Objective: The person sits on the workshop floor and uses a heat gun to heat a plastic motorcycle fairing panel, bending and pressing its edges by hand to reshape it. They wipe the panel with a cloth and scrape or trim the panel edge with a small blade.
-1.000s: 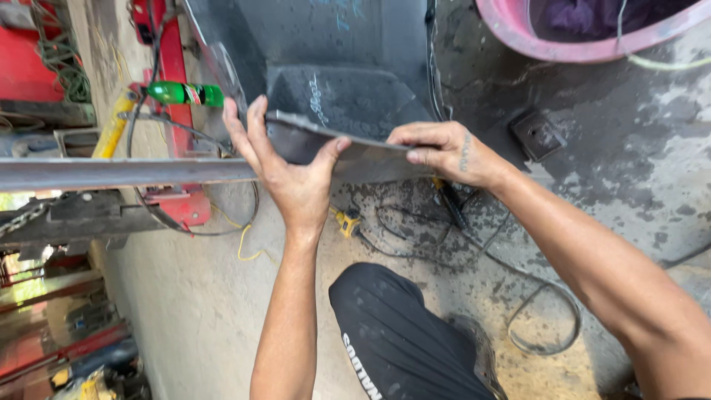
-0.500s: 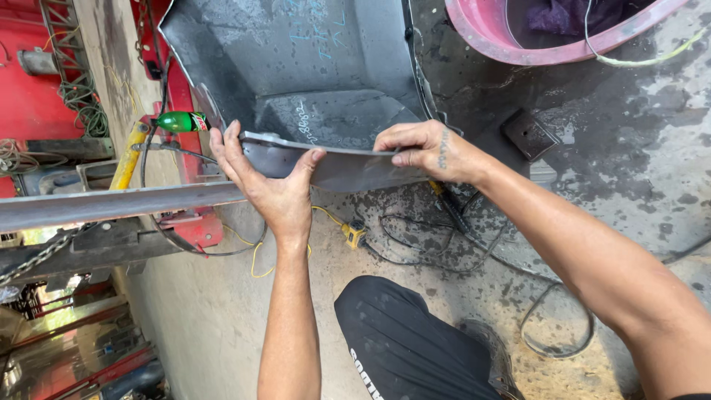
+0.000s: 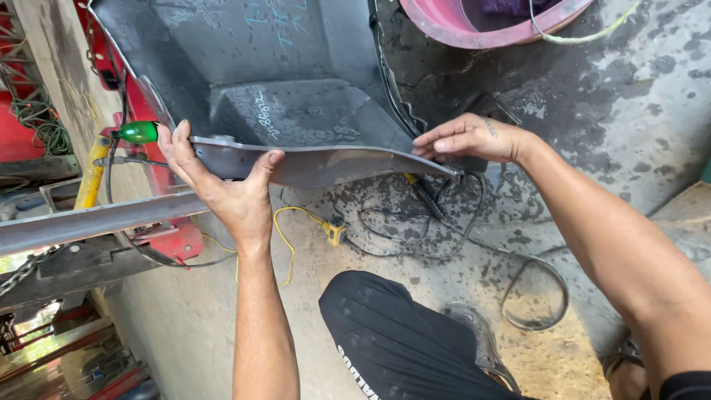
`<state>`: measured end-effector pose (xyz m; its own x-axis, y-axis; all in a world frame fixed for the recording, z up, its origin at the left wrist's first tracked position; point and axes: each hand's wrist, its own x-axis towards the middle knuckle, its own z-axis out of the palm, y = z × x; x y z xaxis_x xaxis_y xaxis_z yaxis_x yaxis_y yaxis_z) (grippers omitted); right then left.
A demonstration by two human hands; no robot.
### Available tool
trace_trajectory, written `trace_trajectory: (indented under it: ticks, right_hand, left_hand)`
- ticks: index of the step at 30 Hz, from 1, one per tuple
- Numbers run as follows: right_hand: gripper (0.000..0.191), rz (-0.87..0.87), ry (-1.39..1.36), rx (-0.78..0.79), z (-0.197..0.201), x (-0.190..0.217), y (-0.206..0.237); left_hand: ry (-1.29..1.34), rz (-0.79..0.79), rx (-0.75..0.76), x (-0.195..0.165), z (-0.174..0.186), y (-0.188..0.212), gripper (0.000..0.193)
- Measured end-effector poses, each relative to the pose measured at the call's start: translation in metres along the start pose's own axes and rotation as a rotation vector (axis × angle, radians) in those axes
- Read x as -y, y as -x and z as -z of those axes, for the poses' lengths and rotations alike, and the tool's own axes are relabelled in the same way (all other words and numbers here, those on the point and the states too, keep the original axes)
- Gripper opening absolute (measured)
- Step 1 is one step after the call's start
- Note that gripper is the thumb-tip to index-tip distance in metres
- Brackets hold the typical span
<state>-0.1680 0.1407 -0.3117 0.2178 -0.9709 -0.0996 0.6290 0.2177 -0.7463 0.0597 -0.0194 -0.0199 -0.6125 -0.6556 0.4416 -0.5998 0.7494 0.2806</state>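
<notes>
I hold a curved grey sheet-metal plate (image 3: 333,161) edge-on in front of me, above the concrete floor. My left hand (image 3: 222,185) grips its left end, thumb under the edge and fingers behind it. My right hand (image 3: 474,139) pinches the plate's right end with fingertips on the top edge. Behind the plate stands a large dark steel bucket-like shell (image 3: 281,74) marked with chalk writing.
A long steel bar (image 3: 96,221) runs across the left, over a red machine frame (image 3: 174,241). A green-capped tool (image 3: 137,132), a yellow cable (image 3: 296,226), black cables (image 3: 437,222) and a pink tub (image 3: 481,26) lie around. My dark-trousered knee (image 3: 400,341) is below.
The view has shifted, so the plate and both hands sit lower in the frame. My left hand has slid to the plate's left end and my right hand further right.
</notes>
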Motion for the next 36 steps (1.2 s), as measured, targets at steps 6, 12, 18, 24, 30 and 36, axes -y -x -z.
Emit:
trace_trajectory:
  ticks: [6, 12, 18, 24, 30, 36]
  right_hand:
    - [0.064, -0.184, 0.412, -0.08, -0.009, 0.011, 0.008]
    - [0.048, 0.033, 0.356, -0.18, 0.001, 0.013, 0.018]
    - [0.069, 0.043, 0.16, -0.056, 0.026, 0.007, 0.034]
    - [0.065, -0.04, 0.244, -0.196, 0.047, -0.006, 0.051]
    - [0.04, -0.075, 0.451, -0.408, 0.043, 0.004, 0.052]
    - [0.044, 0.239, 1.205, -0.468, -0.014, 0.103, 0.059]
  left_hand:
    - [-0.024, 0.017, -0.015, 0.002, -0.003, 0.0, 0.11]
    - [-0.007, 0.025, -0.01, -0.007, -0.007, -0.005, 0.108]
    - [-0.045, 0.052, -0.009, -0.014, -0.011, -0.019, 0.106]
    - [-0.062, 0.074, -0.002, -0.01, -0.015, -0.035, 0.101]
    - [-0.082, 0.065, -0.011, -0.015, -0.019, -0.036, 0.102]
    - [-0.012, 0.074, -0.021, -0.04, -0.018, -0.035, 0.092]
